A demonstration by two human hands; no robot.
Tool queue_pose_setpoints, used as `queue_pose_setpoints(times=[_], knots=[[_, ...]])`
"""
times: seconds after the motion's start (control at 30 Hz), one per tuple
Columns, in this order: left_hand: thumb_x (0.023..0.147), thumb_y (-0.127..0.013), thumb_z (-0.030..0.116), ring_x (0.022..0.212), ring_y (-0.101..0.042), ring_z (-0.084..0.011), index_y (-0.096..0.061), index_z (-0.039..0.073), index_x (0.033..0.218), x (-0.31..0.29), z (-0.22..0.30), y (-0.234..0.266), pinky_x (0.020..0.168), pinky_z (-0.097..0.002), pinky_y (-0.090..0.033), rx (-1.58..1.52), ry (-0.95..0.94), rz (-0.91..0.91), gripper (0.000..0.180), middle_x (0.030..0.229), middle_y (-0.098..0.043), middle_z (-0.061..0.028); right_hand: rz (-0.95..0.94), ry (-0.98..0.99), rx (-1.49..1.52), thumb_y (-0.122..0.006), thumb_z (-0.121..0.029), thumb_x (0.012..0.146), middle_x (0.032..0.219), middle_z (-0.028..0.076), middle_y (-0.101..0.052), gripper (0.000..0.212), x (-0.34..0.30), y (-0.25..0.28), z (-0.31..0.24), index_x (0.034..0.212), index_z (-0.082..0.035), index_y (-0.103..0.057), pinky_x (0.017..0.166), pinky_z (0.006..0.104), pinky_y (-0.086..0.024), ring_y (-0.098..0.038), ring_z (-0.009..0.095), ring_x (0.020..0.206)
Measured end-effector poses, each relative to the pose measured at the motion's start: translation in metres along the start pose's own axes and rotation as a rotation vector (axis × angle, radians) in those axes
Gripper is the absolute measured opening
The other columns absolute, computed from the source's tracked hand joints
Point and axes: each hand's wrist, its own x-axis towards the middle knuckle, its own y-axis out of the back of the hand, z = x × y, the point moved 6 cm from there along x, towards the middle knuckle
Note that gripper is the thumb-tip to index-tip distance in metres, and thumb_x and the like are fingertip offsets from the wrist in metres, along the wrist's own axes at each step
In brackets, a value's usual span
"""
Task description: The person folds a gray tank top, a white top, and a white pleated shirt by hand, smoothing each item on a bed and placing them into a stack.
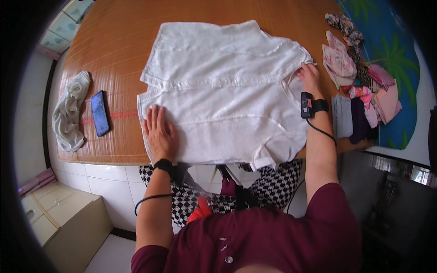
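Head view: the left hand (160,134) lies flat, fingers slightly parted, near the hem of a white short-sleeved shirt (218,105); the right hand (310,77) curls at its neckline, pinching or not I cannot tell. The shirt lies spread on the brown table (118,41). Light outward palm strokes, neckline steadied, should flatten creases best.

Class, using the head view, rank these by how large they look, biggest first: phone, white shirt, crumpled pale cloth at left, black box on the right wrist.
1. White shirt
2. Crumpled pale cloth
3. Phone
4. Black box, by apparent size only
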Motion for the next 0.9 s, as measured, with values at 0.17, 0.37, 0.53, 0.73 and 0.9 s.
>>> queue_pose_setpoints(times=[0.17, 0.37, 0.53, 0.73, 0.9], knots=[[0.090, -0.051, 0.016, 0.141, -0.033, -0.0281, -0.049, 0.011, 0.136, -0.001, -0.001, -0.007, 0.117, -0.0452, -0.017, 0.014, -0.015, 0.014, 0.047, 0.146, -0.044, -0.0102, 0.055, 0.161, -0.268, -0.058, -0.023, 0.096, 0.109, 0.008, -0.064, 0.035, -0.097, 0.043, -0.011, 0.120, 0.002, -0.057, 0.089, 0.0289, -0.046, -0.059, 0.015, 0.102], [0.090, -0.052, 0.018, 0.141, -0.031, -0.0277, -0.048, 0.012, 0.136, -0.005, -0.007, -0.007, 0.117, -0.0454, -0.017, 0.036, 0.001, 0.007, 0.047, 0.148, -0.042, -0.0094, -0.054, 0.253, -0.542, -0.058, -0.011, 0.092, 0.109, 0.009, -0.064, 0.020, -0.209, 0.050, -0.003, 0.108, 0.001, -0.062, 0.090, 0.0294, -0.045, -0.059, 0.018, 0.103], [0.091, -0.052, 0.019, 0.141, -0.031, -0.0276, -0.048, 0.011, 0.136, -0.002, -0.009, -0.012, 0.117, -0.0451, -0.017, 0.033, 0.005, 0.019, 0.046, 0.147, -0.043, -0.0095, 0.011, 0.632, -0.807, -0.058, -0.005, 0.086, 0.108, 0.016, -0.064, 0.021, -0.201, 0.039, -0.039, 0.106, 0.001, -0.062, 0.092, 0.0366, -0.046, -0.061, 0.030, 0.104], [0.091, -0.051, 0.016, 0.141, -0.032, -0.0277, -0.050, 0.010, 0.134, 0.001, -0.004, -0.007, 0.117, -0.0449, -0.017, 0.024, 0.017, 0.013, 0.044, 0.147, -0.044, -0.0097, -0.074, 0.568, -0.703, -0.059, -0.008, 0.087, 0.108, 0.017, -0.065, 0.023, -0.110, -0.007, -0.070, 0.108, 0.001, -0.061, 0.093, 0.0367, -0.046, -0.061, 0.031, 0.104], [0.090, -0.052, 0.015, 0.141, -0.032, -0.0280, -0.050, 0.009, 0.133, 0.000, -0.005, 0.000, 0.117, -0.0454, -0.017, 0.018, 0.038, 0.012, 0.044, 0.146, -0.044, -0.0101, -0.177, 0.585, -0.721, -0.059, -0.015, 0.088, 0.118, 0.019, -0.063, 0.034, -0.019, -0.091, -0.086, 0.118, 0.002, -0.060, 0.097, 0.0369, -0.045, -0.059, 0.032, 0.112]])
